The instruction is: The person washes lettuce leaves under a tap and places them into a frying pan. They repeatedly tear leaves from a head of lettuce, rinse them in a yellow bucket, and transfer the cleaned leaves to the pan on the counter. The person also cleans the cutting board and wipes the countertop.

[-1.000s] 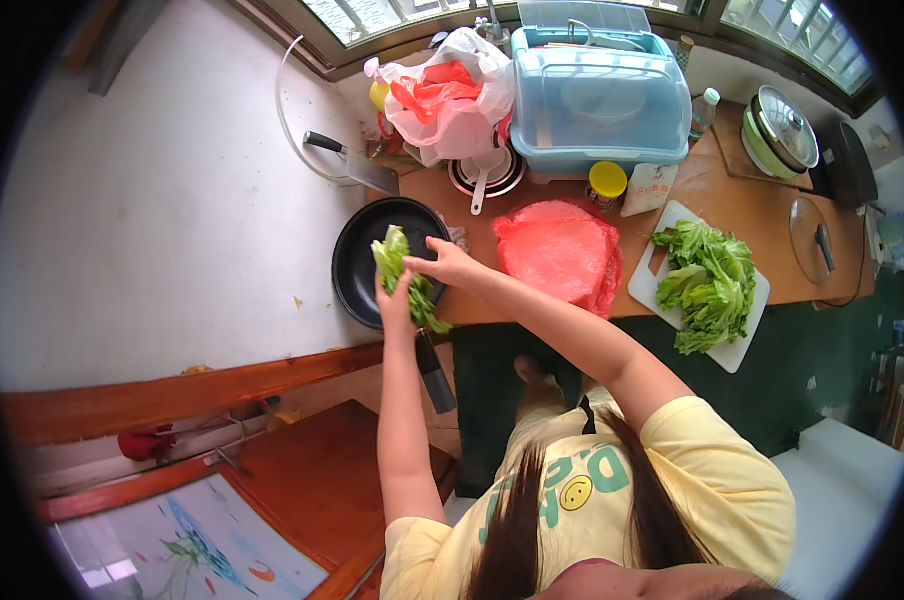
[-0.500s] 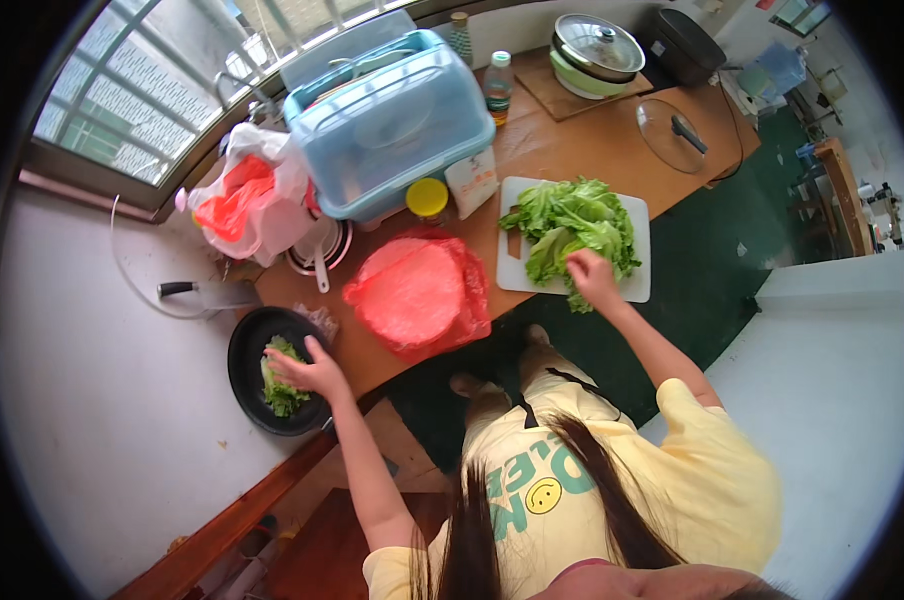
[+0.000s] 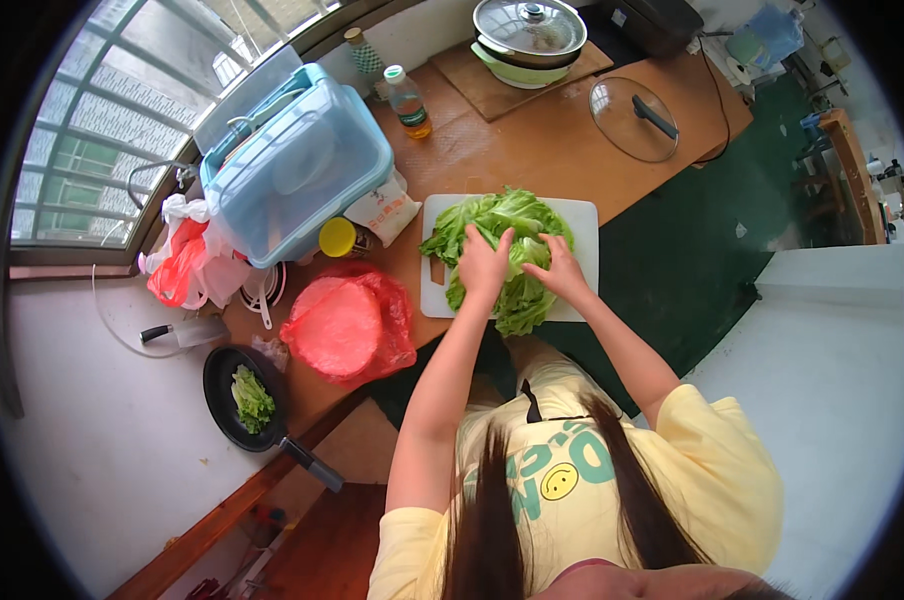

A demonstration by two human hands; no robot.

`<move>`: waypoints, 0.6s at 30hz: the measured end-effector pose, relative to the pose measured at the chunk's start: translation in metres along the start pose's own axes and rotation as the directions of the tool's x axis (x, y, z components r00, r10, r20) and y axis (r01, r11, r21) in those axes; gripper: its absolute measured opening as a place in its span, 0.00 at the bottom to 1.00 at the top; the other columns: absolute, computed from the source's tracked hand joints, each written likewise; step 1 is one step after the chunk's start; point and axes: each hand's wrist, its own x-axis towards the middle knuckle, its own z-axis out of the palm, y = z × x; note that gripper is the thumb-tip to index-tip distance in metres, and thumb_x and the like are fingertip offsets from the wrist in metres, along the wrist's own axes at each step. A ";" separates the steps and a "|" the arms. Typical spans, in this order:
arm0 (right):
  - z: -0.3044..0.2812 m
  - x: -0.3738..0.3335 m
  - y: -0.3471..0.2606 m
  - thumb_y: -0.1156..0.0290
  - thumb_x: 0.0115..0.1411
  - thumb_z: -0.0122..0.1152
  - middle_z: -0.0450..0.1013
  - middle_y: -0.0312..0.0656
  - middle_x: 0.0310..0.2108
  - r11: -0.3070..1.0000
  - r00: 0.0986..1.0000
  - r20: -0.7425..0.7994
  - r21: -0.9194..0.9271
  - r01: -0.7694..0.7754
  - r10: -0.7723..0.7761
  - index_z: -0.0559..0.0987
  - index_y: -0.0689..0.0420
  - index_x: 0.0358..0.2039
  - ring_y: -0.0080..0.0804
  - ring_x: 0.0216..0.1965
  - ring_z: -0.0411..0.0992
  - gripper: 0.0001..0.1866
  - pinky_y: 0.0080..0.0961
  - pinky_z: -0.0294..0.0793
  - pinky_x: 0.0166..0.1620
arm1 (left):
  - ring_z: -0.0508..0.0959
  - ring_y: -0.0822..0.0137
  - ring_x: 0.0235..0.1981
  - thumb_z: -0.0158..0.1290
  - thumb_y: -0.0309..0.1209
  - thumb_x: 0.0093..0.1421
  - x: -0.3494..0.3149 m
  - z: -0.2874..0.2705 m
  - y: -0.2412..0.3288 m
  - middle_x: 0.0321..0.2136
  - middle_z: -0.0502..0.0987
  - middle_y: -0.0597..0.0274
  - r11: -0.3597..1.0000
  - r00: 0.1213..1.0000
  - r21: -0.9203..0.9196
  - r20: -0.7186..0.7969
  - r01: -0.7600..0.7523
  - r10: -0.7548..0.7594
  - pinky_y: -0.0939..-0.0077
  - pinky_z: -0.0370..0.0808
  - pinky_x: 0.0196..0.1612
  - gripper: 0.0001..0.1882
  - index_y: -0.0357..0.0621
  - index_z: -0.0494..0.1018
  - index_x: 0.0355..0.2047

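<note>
A heap of green lettuce leaves [image 3: 517,215] lies on a white cutting board [image 3: 584,245] in front of me. My left hand [image 3: 484,264] reaches over the heap with thumb and fingers apart, its fingertips touching the leaves. Just to the right, my right hand [image 3: 562,270] is also spread, its fingers against the lettuce. Neither hand lifts a leaf. At the far left, a black frying pan [image 3: 220,385] holds a smaller pile of lettuce [image 3: 253,400], with its handle pointing toward me.
A red plastic bag [image 3: 347,328] over something round sits between pan and board. Behind it are a yellow-lidded jar [image 3: 342,238], a blue plastic bin [image 3: 302,165] and a bottle [image 3: 408,104]. A cleaver [image 3: 200,331] lies beyond the pan; a glass lid [image 3: 622,115] rests at the far right.
My left hand has left the lettuce in the frying pan and moved right to the heap on the board. My right hand stays at the heap, its fingers now spread. The view has shifted.
</note>
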 end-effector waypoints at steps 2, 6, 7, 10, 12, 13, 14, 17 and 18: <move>-0.010 -0.014 0.016 0.56 0.46 0.64 0.68 0.44 0.34 0.992 0.993 -0.024 0.053 -0.113 0.114 0.68 0.58 0.45 0.35 0.35 0.69 0.29 0.28 0.70 0.37 | 0.75 0.46 0.33 0.56 0.41 0.49 0.011 0.006 0.003 0.33 0.73 0.42 0.992 0.996 0.108 0.061 0.063 -0.069 0.58 0.71 0.35 0.30 0.36 0.57 0.45; -0.003 -0.073 0.057 0.54 0.47 0.63 0.70 0.37 0.18 0.928 0.926 0.108 0.060 -0.369 0.361 0.70 0.60 0.36 0.27 0.21 0.71 0.24 0.24 0.70 0.27 | 0.75 0.47 0.33 0.53 0.31 0.47 0.024 0.016 -0.021 0.31 0.74 0.43 0.996 0.995 0.039 0.059 0.076 -0.078 0.60 0.71 0.36 0.27 0.38 0.56 0.45; 0.009 -0.083 0.061 0.53 0.47 0.62 0.71 0.39 0.18 0.923 0.910 0.188 0.034 -0.382 0.370 0.70 0.63 0.35 0.28 0.20 0.71 0.25 0.24 0.70 0.26 | 0.75 0.48 0.34 0.52 0.29 0.46 0.022 0.012 -0.022 0.31 0.74 0.43 0.998 0.996 0.004 0.055 0.068 -0.068 0.62 0.71 0.36 0.27 0.38 0.56 0.46; 0.045 -0.086 0.061 0.59 0.47 0.63 0.69 0.40 0.19 0.937 0.950 0.081 0.163 -0.310 0.301 0.69 0.63 0.33 0.28 0.19 0.70 0.22 0.25 0.68 0.24 | 0.75 0.52 0.35 0.47 0.24 0.45 0.018 0.006 -0.046 0.32 0.73 0.45 0.965 1.000 -0.260 0.000 -0.021 0.022 0.66 0.70 0.37 0.26 0.36 0.57 0.47; 0.072 -0.081 0.073 0.65 0.46 0.63 0.68 0.39 0.19 0.906 0.947 0.000 0.290 -0.307 0.321 0.69 0.63 0.32 0.26 0.19 0.68 0.18 0.23 0.67 0.24 | 0.74 0.54 0.35 0.44 0.22 0.46 0.004 0.010 -0.056 0.32 0.73 0.47 0.902 0.991 -0.411 -0.056 -0.131 0.118 0.68 0.69 0.38 0.24 0.35 0.60 0.46; 0.077 -0.078 0.072 0.67 0.46 0.63 0.68 0.39 0.20 0.888 0.943 -0.041 0.352 -0.297 0.331 0.69 0.63 0.32 0.25 0.19 0.68 0.17 0.23 0.67 0.24 | 0.74 0.54 0.35 0.43 0.21 0.46 -0.007 0.011 -0.052 0.32 0.73 0.47 0.870 0.980 -0.450 -0.091 -0.199 0.177 0.69 0.69 0.39 0.23 0.35 0.61 0.45; 0.077 -0.079 0.076 0.70 0.46 0.62 0.68 0.38 0.20 0.853 0.933 -0.013 0.409 -0.323 0.360 0.69 0.63 0.31 0.24 0.20 0.67 0.15 0.22 0.66 0.24 | 0.74 0.55 0.35 0.42 0.20 0.46 -0.015 0.013 -0.046 0.32 0.72 0.48 0.832 0.964 -0.486 -0.126 -0.266 0.234 0.69 0.68 0.40 0.22 0.35 0.63 0.45; 0.055 -0.080 0.074 0.73 0.46 0.60 0.66 0.35 0.19 0.803 0.922 0.108 0.462 -0.377 0.371 0.70 0.62 0.29 0.20 0.21 0.63 0.11 0.19 0.64 0.26 | 0.71 0.51 0.39 0.45 0.25 0.49 -0.036 0.036 -0.013 0.34 0.70 0.46 0.927 0.949 -0.220 -0.149 -0.305 0.277 0.65 0.68 0.40 0.16 0.34 0.65 0.41; 0.045 -0.078 0.071 0.73 0.46 0.60 0.66 0.35 0.19 0.801 0.913 0.125 0.444 -0.402 0.389 0.70 0.62 0.29 0.20 0.21 0.63 0.11 0.20 0.63 0.26 | 0.71 0.49 0.39 0.48 0.28 0.49 -0.043 0.041 0.006 0.34 0.70 0.46 0.947 0.938 -0.077 -0.181 -0.312 0.295 0.63 0.68 0.40 0.17 0.34 0.65 0.40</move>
